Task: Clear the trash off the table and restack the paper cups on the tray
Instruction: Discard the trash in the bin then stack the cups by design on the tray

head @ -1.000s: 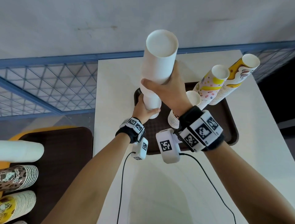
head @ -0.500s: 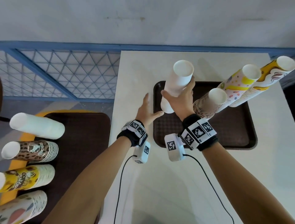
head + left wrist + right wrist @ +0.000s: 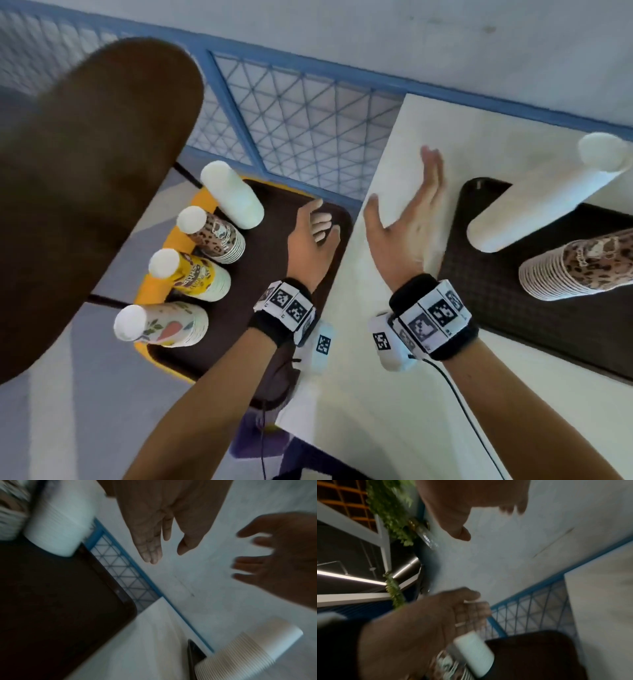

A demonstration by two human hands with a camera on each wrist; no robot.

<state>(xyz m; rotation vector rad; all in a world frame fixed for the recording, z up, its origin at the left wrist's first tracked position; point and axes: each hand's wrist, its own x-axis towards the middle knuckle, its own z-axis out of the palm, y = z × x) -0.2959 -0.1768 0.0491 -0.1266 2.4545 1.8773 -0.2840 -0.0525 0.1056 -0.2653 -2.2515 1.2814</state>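
A tall white cup stack point(image 3: 541, 202) stands alone on the brown tray point(image 3: 496, 308) on the white table, with a leopard-print stack point(image 3: 575, 270) beside it. My right hand point(image 3: 404, 192) hovers over the table left of that tray, fingers spread, holding nothing. My left hand point(image 3: 320, 222) hangs over a second brown tray point(image 3: 239, 342) beside the table, fingers relaxed and empty. In the left wrist view the left hand point(image 3: 154, 536) shows straight fingers, with the right hand point(image 3: 274, 558) spread beyond. That second tray carries white point(image 3: 233, 198), leopard point(image 3: 212, 236), yellow point(image 3: 191, 274) and fruit-print point(image 3: 164, 325) stacks.
A brown chair back point(image 3: 85, 171) fills the left of the head view. The second tray rests on a yellow seat point(image 3: 150, 287). A blue mesh railing point(image 3: 308, 120) runs behind, with a pale wall above. The white table point(image 3: 445, 137) shows bare surface between my hands and the right tray.
My right hand has let go of the white stack, which now stands on the right tray. Both hands moved left, the left one over the second tray. The head view swung left.
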